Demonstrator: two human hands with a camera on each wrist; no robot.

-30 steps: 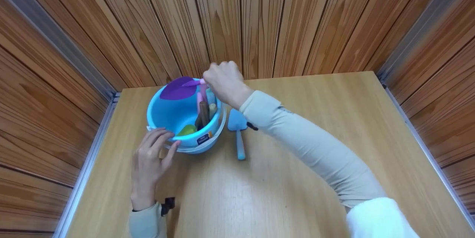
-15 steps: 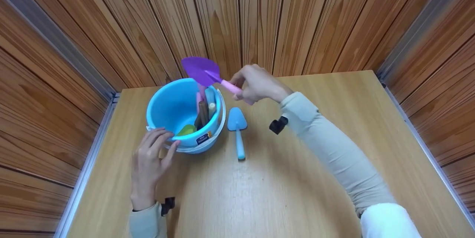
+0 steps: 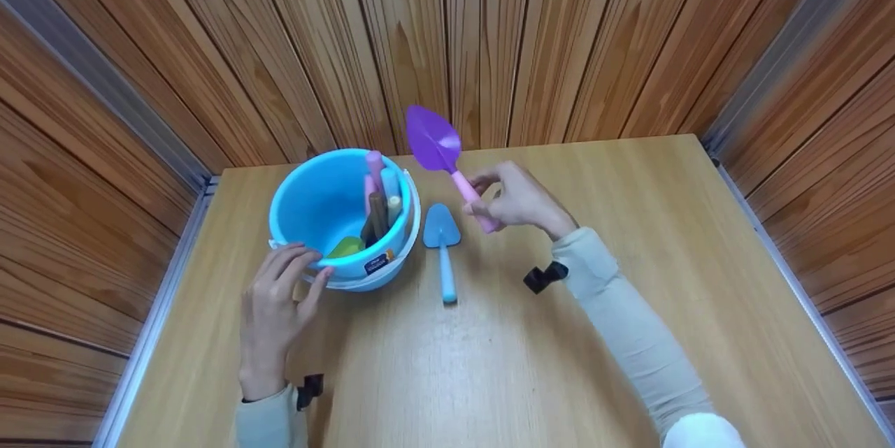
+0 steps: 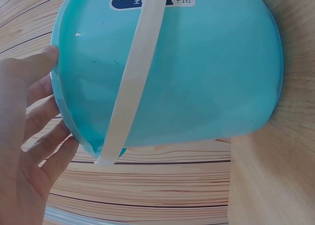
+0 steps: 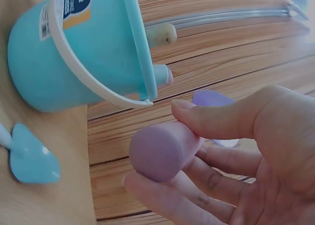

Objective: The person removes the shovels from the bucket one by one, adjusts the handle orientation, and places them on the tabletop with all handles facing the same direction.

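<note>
My right hand [image 3: 521, 200] grips the pink handle of a purple toy trowel [image 3: 433, 140], held up to the right of a blue bucket [image 3: 308, 200] with its blade pointing up and left. In the right wrist view the handle's round end [image 5: 157, 153] faces the camera, thumb and fingers around it. My left hand [image 3: 273, 308] holds the bucket's near-left rim, thumb and fingertips on the edge. A second trowel, light blue [image 3: 441, 224], lies on the table right of the bucket. Inside the bucket stand pink, blue and brown handles [image 3: 379, 214], with a green piece [image 3: 346, 247] near the rim.
The wooden table [image 3: 531, 364] has wood-plank walls [image 3: 391, 42] behind it and on both sides. The bucket's white handle [image 4: 133, 77] hangs down along its outside. Black wrist cameras [image 3: 545, 277] sit on both wrists.
My right hand has lifted the purple trowel up from the bucket and moved it to the right, turning the blade upward. The left hand stays at the rim.
</note>
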